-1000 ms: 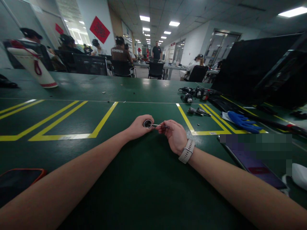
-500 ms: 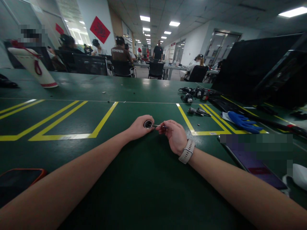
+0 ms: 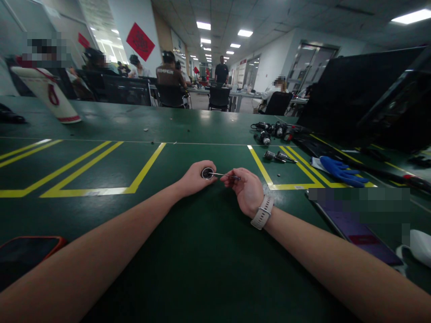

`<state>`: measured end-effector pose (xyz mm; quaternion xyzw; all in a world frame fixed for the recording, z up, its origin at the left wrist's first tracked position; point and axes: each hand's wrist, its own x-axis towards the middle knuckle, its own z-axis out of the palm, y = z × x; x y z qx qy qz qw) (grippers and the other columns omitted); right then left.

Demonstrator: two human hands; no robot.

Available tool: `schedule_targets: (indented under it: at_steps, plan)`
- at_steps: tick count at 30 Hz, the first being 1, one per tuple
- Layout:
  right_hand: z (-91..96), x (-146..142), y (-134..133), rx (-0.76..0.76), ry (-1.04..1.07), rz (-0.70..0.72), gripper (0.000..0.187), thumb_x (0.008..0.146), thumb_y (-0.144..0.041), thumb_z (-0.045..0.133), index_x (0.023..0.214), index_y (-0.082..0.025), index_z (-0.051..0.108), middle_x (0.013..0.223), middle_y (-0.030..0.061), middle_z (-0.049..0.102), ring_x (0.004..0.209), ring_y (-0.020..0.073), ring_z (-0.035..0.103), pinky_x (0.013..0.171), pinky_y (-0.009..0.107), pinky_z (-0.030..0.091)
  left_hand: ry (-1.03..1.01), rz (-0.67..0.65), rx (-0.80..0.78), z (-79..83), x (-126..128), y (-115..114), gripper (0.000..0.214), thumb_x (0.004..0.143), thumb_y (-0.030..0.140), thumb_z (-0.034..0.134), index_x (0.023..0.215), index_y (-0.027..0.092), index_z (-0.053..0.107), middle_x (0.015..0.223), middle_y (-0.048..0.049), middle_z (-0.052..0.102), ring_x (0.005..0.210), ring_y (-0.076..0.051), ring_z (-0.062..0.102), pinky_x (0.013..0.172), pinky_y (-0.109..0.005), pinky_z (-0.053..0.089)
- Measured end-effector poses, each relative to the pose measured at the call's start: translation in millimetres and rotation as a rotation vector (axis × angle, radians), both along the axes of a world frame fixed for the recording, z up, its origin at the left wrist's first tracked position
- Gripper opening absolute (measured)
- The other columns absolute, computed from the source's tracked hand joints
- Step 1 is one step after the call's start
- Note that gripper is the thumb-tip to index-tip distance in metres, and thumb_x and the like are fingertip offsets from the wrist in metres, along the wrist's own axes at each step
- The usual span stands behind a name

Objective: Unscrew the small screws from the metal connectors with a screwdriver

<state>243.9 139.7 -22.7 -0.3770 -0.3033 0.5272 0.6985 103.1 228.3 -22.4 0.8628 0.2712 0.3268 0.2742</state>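
My left hand is closed around a round metal part with a dark, hollow end turned toward me. Between the fingers of my right hand is a thin metal rod-like tool; its exact kind is too small to make out. The tool's tip reaches the open face of the round part, and I cannot tell how deep it goes. A light watch strap circles my right wrist. Both hands are just above the green table, near its middle.
To the right lie two metal cylindrical parts, a cluster of dark connectors, a blue glove and a tablet-like device. A phone with an orange edge rests at left. A pale cup stands far left. Several people sit beyond.
The round part has turned or shifted very slightly in my left hand. My right hand and the thin tool have moved a little to the right.
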Motion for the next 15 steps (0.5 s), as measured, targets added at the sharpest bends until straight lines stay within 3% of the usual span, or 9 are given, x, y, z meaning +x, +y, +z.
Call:
schedule_targets:
  at_steps: [11, 15]
  plan:
    - [-4.2, -3.3, -3.8, 0.123, -0.229, -0.033, 0.014, 0.073, -0.025, 0.059, 0.061, -0.018, 0.062, 0.061, 0.0002, 0.063, 0.063, 0.0139, 0.056, 0.064, 0.029, 0.042, 0.052, 0.021, 0.086, 1.1, -0.2, -0.8, 0.008, 0.066, 0.017, 0.060, 0.069, 0.017, 0.052, 0.069, 0.0019, 0.052, 0.065, -0.014, 0.050, 0.060, -0.026, 0.040]
    - [-3.6, -2.7, -2.0, 0.097, -0.149, -0.002, 0.013, 0.071, -0.024, 0.059, 0.060, -0.018, 0.061, 0.059, 0.0002, 0.063, 0.061, 0.0140, 0.056, 0.063, 0.030, 0.042, 0.048, 0.017, 0.067, 1.0, -0.6, -0.5, 0.009, 0.066, 0.018, 0.060, 0.069, 0.017, 0.052, 0.069, 0.0018, 0.052, 0.064, -0.014, 0.050, 0.060, -0.026, 0.040]
